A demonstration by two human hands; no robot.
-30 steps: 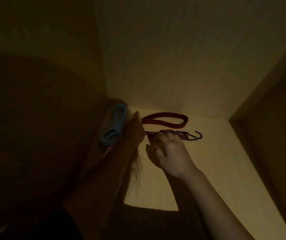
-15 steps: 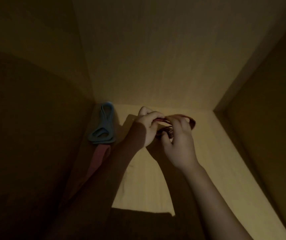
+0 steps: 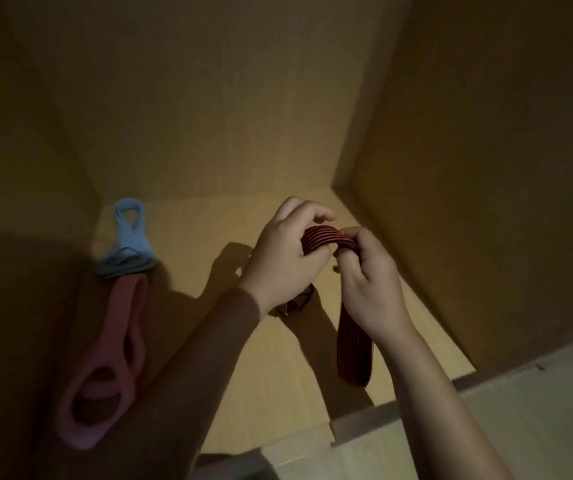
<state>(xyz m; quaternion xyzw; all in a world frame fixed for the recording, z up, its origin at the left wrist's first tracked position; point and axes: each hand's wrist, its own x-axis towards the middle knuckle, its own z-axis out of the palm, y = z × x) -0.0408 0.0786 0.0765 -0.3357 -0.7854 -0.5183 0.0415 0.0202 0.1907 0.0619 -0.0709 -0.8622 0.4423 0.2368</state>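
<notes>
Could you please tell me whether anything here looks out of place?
Nothing stands out: left hand and right hand grip the folded red strap; blue band and pink band lie end to end on the shelf.

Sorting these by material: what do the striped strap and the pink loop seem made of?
The striped strap: likely woven elastic webbing, matt, dark-ribbed, hanging limp from the right hand. The pink loop: perhaps soft rubber or silicone, smooth, matt, thick rounded edges.
</notes>
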